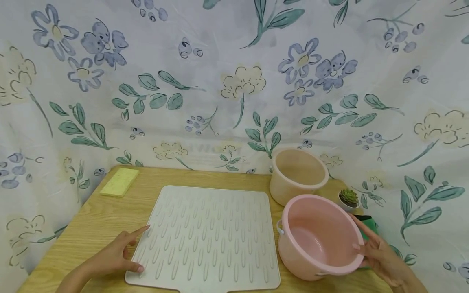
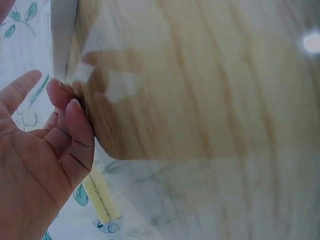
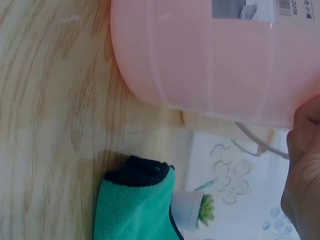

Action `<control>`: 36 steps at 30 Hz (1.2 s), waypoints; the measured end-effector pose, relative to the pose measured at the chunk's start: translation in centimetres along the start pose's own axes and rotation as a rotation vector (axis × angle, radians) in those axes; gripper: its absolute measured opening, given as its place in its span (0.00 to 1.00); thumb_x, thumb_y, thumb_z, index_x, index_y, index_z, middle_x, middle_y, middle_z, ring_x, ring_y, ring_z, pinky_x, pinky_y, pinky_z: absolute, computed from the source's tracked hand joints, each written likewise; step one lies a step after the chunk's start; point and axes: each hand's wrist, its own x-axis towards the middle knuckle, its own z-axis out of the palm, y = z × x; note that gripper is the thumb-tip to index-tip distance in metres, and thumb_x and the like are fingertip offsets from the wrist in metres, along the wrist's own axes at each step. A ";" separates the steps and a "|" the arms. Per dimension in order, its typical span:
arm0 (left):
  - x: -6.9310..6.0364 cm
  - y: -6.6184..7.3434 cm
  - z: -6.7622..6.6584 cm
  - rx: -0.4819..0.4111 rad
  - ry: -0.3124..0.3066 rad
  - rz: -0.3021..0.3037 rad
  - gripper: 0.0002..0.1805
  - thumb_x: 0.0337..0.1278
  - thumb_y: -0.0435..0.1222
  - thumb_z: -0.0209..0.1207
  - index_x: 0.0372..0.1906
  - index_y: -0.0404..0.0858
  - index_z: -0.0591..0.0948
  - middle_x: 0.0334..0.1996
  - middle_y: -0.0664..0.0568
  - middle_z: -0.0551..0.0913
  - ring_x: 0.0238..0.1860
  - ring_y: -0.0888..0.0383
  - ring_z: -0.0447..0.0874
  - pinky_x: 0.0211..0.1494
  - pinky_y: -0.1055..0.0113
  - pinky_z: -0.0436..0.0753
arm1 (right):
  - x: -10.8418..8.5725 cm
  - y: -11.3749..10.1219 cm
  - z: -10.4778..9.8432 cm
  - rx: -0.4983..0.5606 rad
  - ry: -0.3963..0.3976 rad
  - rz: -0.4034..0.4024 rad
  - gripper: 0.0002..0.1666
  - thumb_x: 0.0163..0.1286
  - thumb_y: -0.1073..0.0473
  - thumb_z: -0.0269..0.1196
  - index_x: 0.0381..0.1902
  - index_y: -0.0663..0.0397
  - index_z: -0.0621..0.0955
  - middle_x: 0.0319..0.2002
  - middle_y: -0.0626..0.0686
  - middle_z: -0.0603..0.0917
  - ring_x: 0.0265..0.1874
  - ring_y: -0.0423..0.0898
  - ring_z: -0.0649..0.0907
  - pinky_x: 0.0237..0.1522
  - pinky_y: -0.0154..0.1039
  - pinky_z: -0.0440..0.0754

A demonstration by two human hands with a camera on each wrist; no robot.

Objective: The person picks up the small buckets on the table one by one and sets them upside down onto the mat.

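A pink bucket (image 1: 318, 240) stands tilted at the right of the table, its opening toward the head camera. My right hand (image 1: 384, 256) grips its right rim, thumb inside; the right wrist view shows the bucket's side (image 3: 200, 60) and part of that hand (image 3: 305, 165). A white ridged mat (image 1: 209, 240) lies at the middle of the table. My left hand (image 1: 113, 256) rests at the mat's left edge, index finger and thumb spread and touching it. In the left wrist view the other fingers of the left hand (image 2: 50, 150) are bent near the table surface.
Behind the pink bucket stands a beige bucket (image 1: 282, 187). A small potted succulent (image 1: 348, 198) and a green cloth (image 1: 368, 226) with black trim are at the right. At the back left lies a yellow sponge cloth (image 1: 120, 182). A floral curtain (image 1: 205, 114) surrounds the table.
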 end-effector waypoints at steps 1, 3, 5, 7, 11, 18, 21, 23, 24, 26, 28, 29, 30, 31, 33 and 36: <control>0.0 -0.1 0.0 0.010 0.002 0.000 0.55 0.41 0.45 0.76 0.75 0.36 0.61 0.40 0.44 0.68 0.29 0.66 0.61 0.30 0.72 0.65 | 0.0 0.1 0.1 -0.009 0.011 -0.004 0.46 0.76 0.78 0.31 0.73 0.23 0.65 0.66 0.58 0.76 0.60 0.57 0.80 0.54 0.52 0.80; -0.1 -0.2 0.0 0.019 0.007 0.003 0.55 0.41 0.45 0.76 0.75 0.34 0.61 0.39 0.45 0.67 0.30 0.66 0.60 0.30 0.72 0.64 | 0.0 0.2 0.4 -0.017 0.032 -0.009 0.46 0.76 0.78 0.32 0.73 0.23 0.66 0.64 0.59 0.77 0.59 0.57 0.81 0.54 0.52 0.80; -0.2 -0.4 -0.1 0.018 0.008 0.010 0.54 0.41 0.44 0.76 0.74 0.33 0.62 0.37 0.46 0.66 0.30 0.67 0.60 0.29 0.72 0.63 | 0.0 0.3 0.7 -0.029 0.053 -0.012 0.45 0.76 0.78 0.32 0.72 0.22 0.67 0.62 0.60 0.79 0.57 0.57 0.82 0.54 0.52 0.81; -0.2 -0.5 -0.1 0.005 0.005 0.020 0.53 0.41 0.43 0.76 0.74 0.34 0.62 0.37 0.46 0.66 0.29 0.67 0.59 0.29 0.72 0.63 | -0.1 0.5 0.8 -0.033 0.063 -0.018 0.45 0.76 0.78 0.32 0.72 0.22 0.67 0.62 0.61 0.79 0.55 0.57 0.83 0.53 0.52 0.81; -0.3 -0.7 -0.2 -0.032 -0.012 0.033 0.53 0.40 0.41 0.76 0.75 0.39 0.63 0.38 0.46 0.65 0.30 0.66 0.59 0.29 0.71 0.63 | -0.2 0.9 1.0 -0.057 0.076 -0.043 0.46 0.76 0.78 0.32 0.72 0.21 0.66 0.61 0.60 0.80 0.53 0.55 0.84 0.51 0.50 0.83; -0.4 -1.3 -0.1 -0.047 -0.016 0.049 0.54 0.36 0.41 0.78 0.75 0.45 0.64 0.36 0.47 0.64 0.29 0.65 0.59 0.27 0.71 0.63 | -0.4 2.0 1.0 -0.030 0.115 -0.108 0.44 0.77 0.77 0.32 0.71 0.23 0.68 0.63 0.55 0.79 0.54 0.54 0.84 0.50 0.47 0.83; -0.4 -1.3 -0.1 -0.050 -0.017 0.039 0.54 0.36 0.42 0.78 0.74 0.42 0.65 0.36 0.47 0.64 0.28 0.65 0.59 0.27 0.71 0.64 | -0.4 2.4 1.3 -0.013 0.121 -0.125 0.44 0.77 0.77 0.31 0.70 0.23 0.69 0.61 0.58 0.80 0.52 0.54 0.85 0.51 0.45 0.83; -0.4 -1.3 -0.1 -0.045 -0.015 0.040 0.54 0.36 0.42 0.78 0.74 0.41 0.65 0.36 0.47 0.64 0.28 0.65 0.59 0.27 0.71 0.64 | -0.4 2.6 1.4 -0.012 0.145 -0.134 0.44 0.77 0.76 0.32 0.70 0.22 0.70 0.59 0.59 0.81 0.51 0.53 0.85 0.51 0.45 0.83; -0.3 -1.3 -0.1 -0.046 -0.015 0.039 0.54 0.36 0.42 0.78 0.74 0.41 0.65 0.36 0.47 0.64 0.29 0.65 0.59 0.27 0.71 0.64 | -0.4 2.7 1.5 -0.014 0.159 -0.142 0.43 0.77 0.76 0.32 0.69 0.23 0.70 0.60 0.58 0.81 0.51 0.52 0.85 0.51 0.45 0.83; -0.2 -1.2 -0.1 -0.043 -0.014 0.041 0.54 0.36 0.42 0.78 0.74 0.43 0.65 0.36 0.47 0.64 0.29 0.65 0.58 0.28 0.71 0.63 | -0.4 2.9 1.5 -0.021 0.191 -0.153 0.43 0.78 0.76 0.33 0.69 0.22 0.71 0.60 0.54 0.81 0.51 0.51 0.85 0.51 0.45 0.84; -0.2 -1.1 0.0 -0.046 -0.015 0.040 0.54 0.36 0.41 0.78 0.74 0.44 0.65 0.36 0.47 0.64 0.30 0.65 0.58 0.28 0.70 0.63 | -0.4 3.1 1.5 -0.039 0.226 -0.162 0.43 0.78 0.75 0.33 0.68 0.22 0.72 0.60 0.47 0.81 0.51 0.50 0.85 0.51 0.44 0.84; -0.2 -1.1 0.0 -0.047 -0.018 0.035 0.54 0.36 0.41 0.78 0.75 0.45 0.65 0.37 0.47 0.64 0.30 0.65 0.58 0.28 0.70 0.63 | -0.3 3.1 1.4 -0.046 0.239 -0.164 0.42 0.78 0.75 0.34 0.68 0.22 0.72 0.61 0.44 0.80 0.52 0.49 0.84 0.51 0.43 0.84; -0.2 -1.1 0.0 -0.047 -0.020 0.027 0.54 0.36 0.41 0.78 0.75 0.45 0.65 0.36 0.47 0.64 0.30 0.65 0.58 0.28 0.70 0.63 | -0.3 3.1 1.3 -0.054 0.244 -0.169 0.42 0.78 0.75 0.34 0.68 0.22 0.71 0.61 0.40 0.79 0.54 0.49 0.83 0.51 0.43 0.84; -0.1 -1.1 0.0 -0.044 -0.021 0.020 0.54 0.36 0.41 0.78 0.75 0.45 0.65 0.36 0.47 0.64 0.30 0.65 0.58 0.28 0.70 0.62 | -0.2 3.2 1.2 -0.053 0.238 -0.176 0.42 0.78 0.75 0.33 0.69 0.22 0.71 0.62 0.38 0.78 0.55 0.49 0.83 0.52 0.43 0.84; -0.1 -1.0 0.0 -0.043 -0.027 0.007 0.54 0.36 0.42 0.78 0.75 0.44 0.65 0.36 0.47 0.63 0.30 0.65 0.58 0.29 0.71 0.62 | -0.1 3.2 1.1 -0.056 0.237 -0.189 0.42 0.78 0.75 0.33 0.69 0.22 0.70 0.62 0.35 0.77 0.57 0.49 0.82 0.51 0.43 0.84; 0.0 -1.0 0.0 -0.029 -0.030 0.007 0.54 0.37 0.43 0.78 0.75 0.43 0.65 0.36 0.47 0.63 0.31 0.65 0.58 0.29 0.71 0.62 | 0.0 3.5 1.1 -0.021 0.211 -0.219 0.42 0.78 0.76 0.32 0.70 0.25 0.70 0.63 0.38 0.77 0.57 0.50 0.82 0.51 0.43 0.84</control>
